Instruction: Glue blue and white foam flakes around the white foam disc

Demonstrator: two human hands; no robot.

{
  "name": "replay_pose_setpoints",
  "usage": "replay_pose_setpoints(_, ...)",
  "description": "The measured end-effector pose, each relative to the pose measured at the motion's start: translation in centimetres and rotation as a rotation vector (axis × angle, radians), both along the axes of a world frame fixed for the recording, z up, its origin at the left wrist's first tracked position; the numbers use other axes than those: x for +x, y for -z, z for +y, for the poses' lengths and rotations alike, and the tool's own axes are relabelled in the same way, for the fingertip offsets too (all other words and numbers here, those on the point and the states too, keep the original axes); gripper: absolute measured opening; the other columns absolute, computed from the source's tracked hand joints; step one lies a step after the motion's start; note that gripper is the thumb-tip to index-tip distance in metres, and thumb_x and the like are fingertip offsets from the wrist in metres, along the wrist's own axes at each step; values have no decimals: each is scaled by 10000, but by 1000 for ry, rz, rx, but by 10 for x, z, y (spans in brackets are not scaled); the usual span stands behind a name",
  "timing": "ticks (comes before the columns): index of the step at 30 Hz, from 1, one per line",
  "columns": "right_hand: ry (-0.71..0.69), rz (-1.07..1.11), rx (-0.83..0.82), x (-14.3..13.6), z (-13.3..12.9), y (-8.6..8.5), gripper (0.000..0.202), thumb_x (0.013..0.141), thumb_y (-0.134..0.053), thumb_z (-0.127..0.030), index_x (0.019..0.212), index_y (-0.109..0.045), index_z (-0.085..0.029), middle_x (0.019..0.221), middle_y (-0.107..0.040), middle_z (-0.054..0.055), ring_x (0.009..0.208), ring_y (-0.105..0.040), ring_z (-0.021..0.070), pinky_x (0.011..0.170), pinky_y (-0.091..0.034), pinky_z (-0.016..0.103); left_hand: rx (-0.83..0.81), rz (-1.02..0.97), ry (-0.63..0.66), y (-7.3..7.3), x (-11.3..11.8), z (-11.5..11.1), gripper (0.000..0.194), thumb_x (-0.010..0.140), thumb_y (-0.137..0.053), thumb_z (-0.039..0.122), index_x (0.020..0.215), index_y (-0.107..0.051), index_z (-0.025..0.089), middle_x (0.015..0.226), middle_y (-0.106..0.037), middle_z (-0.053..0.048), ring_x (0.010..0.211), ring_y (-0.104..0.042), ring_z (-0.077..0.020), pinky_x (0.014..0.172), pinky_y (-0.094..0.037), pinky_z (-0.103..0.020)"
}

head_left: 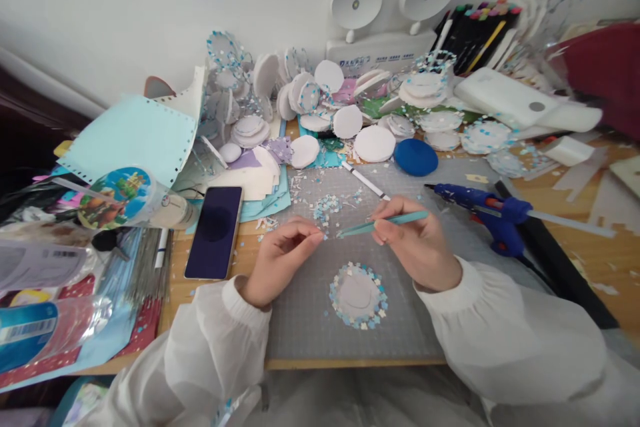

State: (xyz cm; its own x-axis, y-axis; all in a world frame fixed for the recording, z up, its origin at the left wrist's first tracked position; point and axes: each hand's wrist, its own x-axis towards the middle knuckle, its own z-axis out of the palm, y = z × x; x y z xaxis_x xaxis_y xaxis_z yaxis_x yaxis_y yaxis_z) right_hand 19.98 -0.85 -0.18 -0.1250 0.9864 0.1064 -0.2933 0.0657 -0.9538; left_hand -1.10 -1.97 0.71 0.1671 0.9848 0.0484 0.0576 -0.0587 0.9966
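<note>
My right hand (419, 245) grips a pair of teal tweezers (358, 229), their tips pointing left toward my left hand (286, 257). The left thumb and forefinger are pinched together close to those tips; whatever they hold is too small to name. Below both hands, a white disc ringed with small blue and cream paper flowers (359, 295) lies on the grey cutting mat (310, 333). A pile of similar loose paper flowers (327, 209) sits just beyond the fingers.
To the right lies a blue glue gun (493, 210) with a glue stick. A white marker (365, 180) and a blue round pad (416, 157) are behind. Phone (214, 233) and lidded cup (135, 200) stand left. White discs (375, 143) crowd the back.
</note>
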Motion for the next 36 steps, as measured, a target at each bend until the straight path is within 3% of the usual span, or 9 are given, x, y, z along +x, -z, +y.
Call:
replay_pose_setpoints(3,-27,-54,-19,0,-2,2,188,763,-723,-351,777,-600,-211,682,-572,1,554,-491,119,510,-389,284,-63,-34,-27,0,2,0,165,783,-686,313,698,-673,172,704,-626,-24,643,-533,-125,601,-429,-246)
replay_pose_setpoints(24,-78,-93,-70,-1,-5,1,180,770,-721,-314,728,-592,-196,611,-537,-20,545,-486,111,520,-376,273,12,-36,94,-2,2,-1,140,799,-670,254,691,-683,166,683,-603,-30,671,-529,-136,645,-419,-263)
replay_pose_setpoints(28,-94,-27,-118,-1,-4,-1,171,762,-728,-306,731,-595,-203,588,-524,-31,516,-465,101,496,-350,264,18,-29,108,-1,1,-1,125,812,-658,228,708,-692,168,690,-598,-28,673,-524,-134,639,-406,-260)
replay_pose_setpoints(33,-63,52,-184,-3,-3,-7,235,696,-775,-338,703,-585,-201,611,-522,-28,505,-447,98,465,-335,259,38,6,118,-2,-1,-2,260,893,-546,274,720,-713,174,678,-598,-39,685,-525,-147,672,-408,-278)
replay_pose_setpoints(36,-78,26,-168,-4,-3,-9,225,714,-761,-341,703,-587,-199,594,-519,-29,501,-453,98,469,-341,260,48,-11,120,-3,-2,-3,190,857,-602,279,734,-697,169,700,-600,-40,691,-527,-148,657,-408,-274)
